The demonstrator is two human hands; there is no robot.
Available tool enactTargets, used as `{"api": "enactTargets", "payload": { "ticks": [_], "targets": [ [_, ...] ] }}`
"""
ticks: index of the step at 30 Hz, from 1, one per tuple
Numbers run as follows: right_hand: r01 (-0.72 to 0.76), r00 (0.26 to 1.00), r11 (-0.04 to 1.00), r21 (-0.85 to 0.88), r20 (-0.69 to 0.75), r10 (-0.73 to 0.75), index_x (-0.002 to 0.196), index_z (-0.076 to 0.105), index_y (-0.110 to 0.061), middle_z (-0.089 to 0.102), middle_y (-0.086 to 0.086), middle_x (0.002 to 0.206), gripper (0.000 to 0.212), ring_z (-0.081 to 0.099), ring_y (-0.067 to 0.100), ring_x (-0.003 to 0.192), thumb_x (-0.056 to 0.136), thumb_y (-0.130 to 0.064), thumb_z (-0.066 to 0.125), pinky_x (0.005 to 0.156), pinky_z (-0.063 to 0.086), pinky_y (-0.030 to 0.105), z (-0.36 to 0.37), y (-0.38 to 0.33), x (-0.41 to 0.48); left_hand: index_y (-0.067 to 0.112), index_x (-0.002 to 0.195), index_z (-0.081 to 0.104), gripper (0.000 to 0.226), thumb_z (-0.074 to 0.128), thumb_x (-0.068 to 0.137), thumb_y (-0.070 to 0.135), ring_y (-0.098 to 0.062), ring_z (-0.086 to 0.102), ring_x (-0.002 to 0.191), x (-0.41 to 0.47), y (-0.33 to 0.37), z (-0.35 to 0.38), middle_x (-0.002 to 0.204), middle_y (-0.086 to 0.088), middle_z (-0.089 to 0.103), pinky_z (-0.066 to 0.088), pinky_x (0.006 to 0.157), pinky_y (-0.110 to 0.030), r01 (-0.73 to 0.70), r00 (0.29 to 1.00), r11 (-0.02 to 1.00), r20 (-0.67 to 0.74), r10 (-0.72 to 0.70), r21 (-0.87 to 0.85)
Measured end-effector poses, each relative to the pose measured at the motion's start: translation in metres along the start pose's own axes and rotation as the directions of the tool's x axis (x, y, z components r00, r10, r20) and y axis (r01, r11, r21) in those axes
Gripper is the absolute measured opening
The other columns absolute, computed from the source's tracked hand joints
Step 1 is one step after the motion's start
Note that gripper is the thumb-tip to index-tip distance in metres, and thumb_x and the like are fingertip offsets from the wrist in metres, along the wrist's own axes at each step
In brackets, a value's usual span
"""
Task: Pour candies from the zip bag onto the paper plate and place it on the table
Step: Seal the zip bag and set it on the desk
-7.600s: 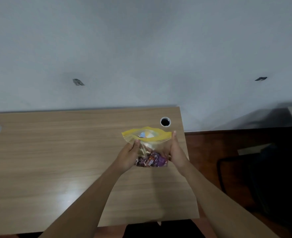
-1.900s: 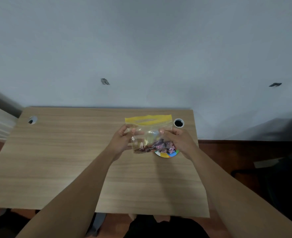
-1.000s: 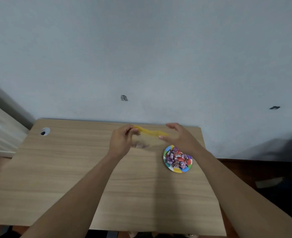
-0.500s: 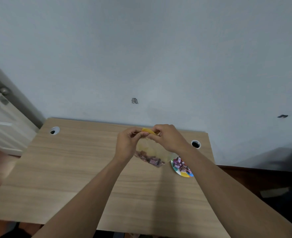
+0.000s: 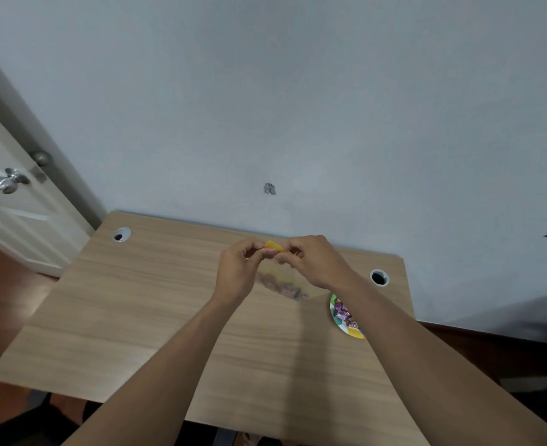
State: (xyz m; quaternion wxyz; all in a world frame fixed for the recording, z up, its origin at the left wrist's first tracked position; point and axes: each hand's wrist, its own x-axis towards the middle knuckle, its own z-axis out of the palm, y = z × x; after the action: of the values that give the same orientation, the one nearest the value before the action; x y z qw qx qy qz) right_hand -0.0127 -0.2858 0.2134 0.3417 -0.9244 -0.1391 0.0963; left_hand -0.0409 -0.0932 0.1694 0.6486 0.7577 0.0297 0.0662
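A clear zip bag (image 5: 280, 278) with a yellow zip strip hangs above the wooden table (image 5: 156, 310), a few candies showing blurred in its bottom. My left hand (image 5: 238, 272) and my right hand (image 5: 310, 262) both pinch the yellow strip at the top, fingers close together. A colourful paper plate (image 5: 341, 323) with purple and pink wrapped candies (image 5: 343, 310) lies on the table to the right, partly hidden by my right forearm.
The table has a cable hole at the back left (image 5: 121, 235) and another at the back right (image 5: 379, 277). A blue-grey wall stands right behind it. A white door with a metal knob (image 5: 8, 183) is at the left. Dark floor lies to the right.
The bag went from upright with candies, to tipped over the plate, to held by its strip. Candies now lie on the plate. My hands closed together on the zip strip.
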Motion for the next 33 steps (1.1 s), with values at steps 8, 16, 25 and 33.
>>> {"api": "enactTargets", "payload": {
  "ticks": [8,16,25,33],
  "targets": [
    [0.025,1.000,0.999,0.036,0.004,-0.025,0.084,0.080,-0.036,0.080,-0.010,0.081,0.016,0.075,0.014,0.079,0.093,-0.049,0.077,0.080,0.062,0.045,0.000,0.000,0.002,0.011,0.088,0.087,0.005,0.086,0.088,0.016,-0.012,0.078,0.089,0.001,0.005,-0.007,0.090,-0.001,0.086,0.059,0.086,-0.026,-0.001,0.999,1.000,0.045,0.002,-0.012],
    [0.023,0.999,0.999,0.025,-0.031,-0.022,0.098,0.075,-0.038,0.078,-0.013,0.091,0.030,0.072,0.014,0.085,0.088,-0.063,0.062,0.081,0.063,0.048,0.007,-0.010,-0.001,0.017,0.088,0.074,0.012,0.075,0.098,0.010,-0.001,0.067,0.077,-0.006,0.001,0.001,0.080,0.010,0.074,0.050,0.070,-0.022,-0.130,0.987,0.948,-0.056,0.152,0.291],
    [0.055,0.997,0.995,-0.085,-0.052,-0.060,0.098,0.072,-0.037,0.077,-0.014,0.093,0.030,0.071,0.014,0.088,0.092,-0.064,0.063,0.076,0.061,0.043,0.010,-0.010,0.002,0.012,0.086,0.070,0.014,0.073,0.096,0.003,-0.005,0.069,0.079,-0.002,0.004,-0.005,0.080,0.007,0.074,0.052,0.072,-0.025,-0.142,0.981,0.916,-0.068,0.180,0.375],
    [0.128,0.989,0.982,-0.136,-0.054,-0.136,0.095,0.074,-0.035,0.078,-0.015,0.088,0.033,0.070,0.008,0.082,0.095,-0.066,0.065,0.069,0.054,0.036,0.007,0.004,0.003,0.008,0.083,0.068,0.018,0.077,0.097,0.013,-0.004,0.068,0.087,0.001,0.015,-0.021,0.079,0.001,0.074,0.045,0.071,-0.010,-0.228,0.968,0.898,-0.010,0.250,0.377]
  ]
}}
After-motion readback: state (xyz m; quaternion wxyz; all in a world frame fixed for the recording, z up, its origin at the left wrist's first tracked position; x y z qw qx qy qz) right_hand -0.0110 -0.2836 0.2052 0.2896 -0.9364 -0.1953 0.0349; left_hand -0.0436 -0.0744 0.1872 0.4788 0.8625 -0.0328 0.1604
